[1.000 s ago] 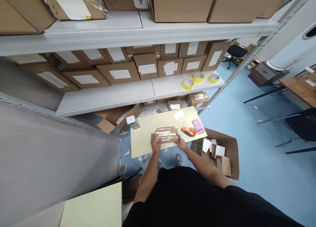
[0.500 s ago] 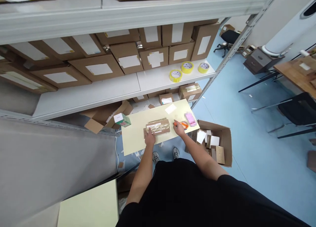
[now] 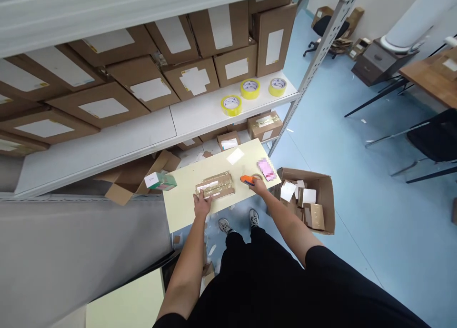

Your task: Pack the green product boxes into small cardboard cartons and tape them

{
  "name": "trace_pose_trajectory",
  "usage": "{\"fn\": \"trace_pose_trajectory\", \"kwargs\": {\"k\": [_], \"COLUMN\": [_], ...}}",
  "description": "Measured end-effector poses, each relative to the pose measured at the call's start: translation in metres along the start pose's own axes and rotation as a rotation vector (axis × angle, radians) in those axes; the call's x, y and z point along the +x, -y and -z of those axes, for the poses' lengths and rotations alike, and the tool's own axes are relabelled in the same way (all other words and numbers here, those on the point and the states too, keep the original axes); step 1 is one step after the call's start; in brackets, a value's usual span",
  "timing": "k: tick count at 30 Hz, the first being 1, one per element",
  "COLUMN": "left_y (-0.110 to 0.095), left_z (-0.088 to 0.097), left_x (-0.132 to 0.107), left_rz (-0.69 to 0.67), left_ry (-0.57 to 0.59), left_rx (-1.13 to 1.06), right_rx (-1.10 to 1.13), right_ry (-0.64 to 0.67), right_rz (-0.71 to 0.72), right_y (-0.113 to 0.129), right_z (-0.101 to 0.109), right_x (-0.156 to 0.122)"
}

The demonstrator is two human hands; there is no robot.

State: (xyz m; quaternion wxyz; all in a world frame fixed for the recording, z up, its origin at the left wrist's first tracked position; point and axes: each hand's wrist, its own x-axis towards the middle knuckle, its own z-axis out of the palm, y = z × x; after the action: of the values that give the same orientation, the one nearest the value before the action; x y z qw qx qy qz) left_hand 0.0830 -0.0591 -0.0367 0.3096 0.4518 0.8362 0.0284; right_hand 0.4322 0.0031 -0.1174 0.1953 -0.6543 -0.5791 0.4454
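Note:
A small cardboard box [image 3: 222,185] wrapped in shiny clear tape lies flat on a pale yellow board [image 3: 182,209]. My left hand [image 3: 202,205] grips its near left corner, fingers over the edge and thumb at the side. To the right of the box, my right hand [image 3: 257,185] is closed around an orange tape dispenser [image 3: 246,179] with a dark blue edge and a roll of tape partly behind the fingers. The dispenser is apart from the box. Beyond the box is a white paper slip [image 3: 235,155]. Right of the dispenser lies a pink, blurred-out item [image 3: 266,169].
A green and white carton [image 3: 160,180] sits at the board's left end, by an open cardboard box [image 3: 123,187]. Yellow tape rolls [image 3: 231,105] stand on the shelf [image 3: 137,137] among labelled boxes [image 3: 196,80]. A large open carton [image 3: 326,199] holding small boxes stands right of the board.
The view has shifted, moving the shelf leftward. My right hand has turned the orange dispenser so that it points left toward the box. My left hand stays at the box's left corner.

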Motion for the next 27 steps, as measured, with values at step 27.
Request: {"fn": "trace_pose_trajectory", "kwargs": {"k": [27], "left_y": [0.015], "left_z": [-0.02], "left_x": [-0.018], "left_rz": [-0.108], "left_ry": [0.015], "left_rx": [-0.289], "right_rx": [0.553], "right_ry": [0.35], "right_rz": [0.324], "right_y": [0.167], "right_z": [-0.071], "right_x": [-0.04]}}
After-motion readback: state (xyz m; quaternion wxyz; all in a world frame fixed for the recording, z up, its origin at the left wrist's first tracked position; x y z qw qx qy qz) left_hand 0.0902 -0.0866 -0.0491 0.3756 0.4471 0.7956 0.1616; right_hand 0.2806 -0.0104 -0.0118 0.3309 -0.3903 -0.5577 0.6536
